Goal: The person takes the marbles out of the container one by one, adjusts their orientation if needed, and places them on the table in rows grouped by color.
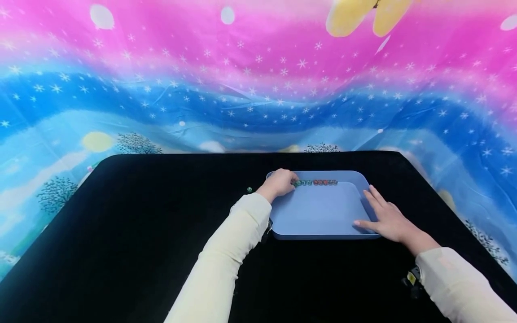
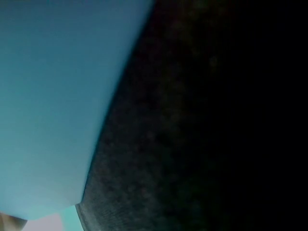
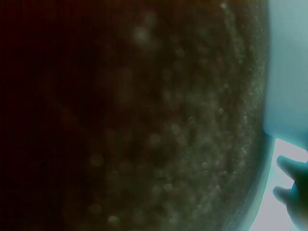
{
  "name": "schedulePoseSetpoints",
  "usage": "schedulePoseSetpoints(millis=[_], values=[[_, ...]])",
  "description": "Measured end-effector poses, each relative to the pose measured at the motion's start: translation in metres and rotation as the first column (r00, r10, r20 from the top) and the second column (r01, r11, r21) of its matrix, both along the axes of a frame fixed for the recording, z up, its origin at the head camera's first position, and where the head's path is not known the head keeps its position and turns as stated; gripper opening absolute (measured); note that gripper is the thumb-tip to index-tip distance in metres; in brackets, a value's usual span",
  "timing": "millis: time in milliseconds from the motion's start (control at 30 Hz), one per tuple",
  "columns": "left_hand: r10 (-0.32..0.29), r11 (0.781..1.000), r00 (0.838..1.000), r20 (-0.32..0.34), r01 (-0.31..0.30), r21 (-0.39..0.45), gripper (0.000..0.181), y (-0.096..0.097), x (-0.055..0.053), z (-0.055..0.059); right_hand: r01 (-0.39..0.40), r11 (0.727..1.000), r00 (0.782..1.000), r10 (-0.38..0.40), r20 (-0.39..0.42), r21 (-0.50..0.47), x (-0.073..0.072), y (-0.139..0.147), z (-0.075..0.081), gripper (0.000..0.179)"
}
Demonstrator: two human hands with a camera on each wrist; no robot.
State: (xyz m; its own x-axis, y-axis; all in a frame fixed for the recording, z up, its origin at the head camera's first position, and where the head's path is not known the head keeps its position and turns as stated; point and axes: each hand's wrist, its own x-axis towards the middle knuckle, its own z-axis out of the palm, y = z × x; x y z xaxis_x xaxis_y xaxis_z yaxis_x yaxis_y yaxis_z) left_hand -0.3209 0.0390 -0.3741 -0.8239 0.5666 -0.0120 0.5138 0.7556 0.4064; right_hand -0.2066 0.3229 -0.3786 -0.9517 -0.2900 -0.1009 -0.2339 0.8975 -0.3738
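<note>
A blue-grey rectangular tray (image 1: 319, 211) lies on the black table. Along its far inner side runs a row of small, shiny marble-like pieces, with green pieces (image 1: 304, 183) on the left and red pieces (image 1: 321, 182) on the right. My left hand (image 1: 280, 183) reaches over the tray's far left corner, its curled fingertips pinching the green piece at the row's left end. Outside the tray, left of that wrist, sits a single green piece (image 1: 249, 189). With fingers spread, my right hand (image 1: 388, 218) rests on the right rim, thumb inside the tray.
The black table (image 1: 141, 215) extends left of the tray and toward me. Behind it hangs a colourful backdrop cloth (image 1: 250, 80) with snowflakes and trees. The tray's outer wall (image 2: 53, 106) fills the left of the left wrist view; dark, blurred cloth takes up most of the right wrist view.
</note>
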Motion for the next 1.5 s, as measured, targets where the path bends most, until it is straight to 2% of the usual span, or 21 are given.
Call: schedulePoseSetpoints(millis=[133, 533, 767, 1033, 1133, 1367, 1500], values=[[0.002, 1.0, 1.0, -0.018, -0.002, -0.013, 0.026, 0.0014, 0.001, -0.0014, 0.0, 1.0, 1.0, 0.0, 0.001, -0.005, 0.0012, 0.0015, -0.0005, 0.092], [0.068, 0.997, 0.997, -0.034, -0.069, -0.043, 0.023, 0.0033, 0.0032, -0.0012, -0.001, 1.0, 1.0, 0.001, 0.006, -0.001, 0.0008, 0.0003, 0.0005, 0.093], [0.07, 0.997, 0.996, -0.058, -0.072, -0.037, 0.005, 0.0034, 0.0026, 0.0, 0.005, 1.0, 1.0, -0.005, 0.005, 0.0, 0.0004, 0.0003, 0.0013, 0.094], [0.067, 0.996, 0.996, -0.058, -0.07, -0.059, 0.009, 0.0029, 0.0038, 0.0012, 0.01, 1.0, 1.0, -0.011, 0.006, 0.009, -0.0005, 0.0011, 0.0011, 0.094], [0.071, 0.996, 0.996, -0.048, -0.074, -0.051, 0.005, 0.0021, 0.0044, 0.0016, 0.01, 1.0, 1.0, -0.01, 0.008, 0.006, -0.0005, 0.0011, 0.0017, 0.094], [0.072, 0.997, 0.997, -0.038, -0.073, -0.019, 0.012, 0.0, 0.0026, 0.0006, 0.004, 1.0, 1.0, -0.004, 0.015, -0.005, -0.0008, 0.0012, 0.001, 0.093], [0.078, 0.997, 0.997, -0.022, -0.077, 0.027, 0.014, -0.0008, 0.0019, 0.0019, 0.003, 1.0, 1.0, -0.003, 0.011, -0.002, -0.0005, 0.0011, 0.0015, 0.093]])
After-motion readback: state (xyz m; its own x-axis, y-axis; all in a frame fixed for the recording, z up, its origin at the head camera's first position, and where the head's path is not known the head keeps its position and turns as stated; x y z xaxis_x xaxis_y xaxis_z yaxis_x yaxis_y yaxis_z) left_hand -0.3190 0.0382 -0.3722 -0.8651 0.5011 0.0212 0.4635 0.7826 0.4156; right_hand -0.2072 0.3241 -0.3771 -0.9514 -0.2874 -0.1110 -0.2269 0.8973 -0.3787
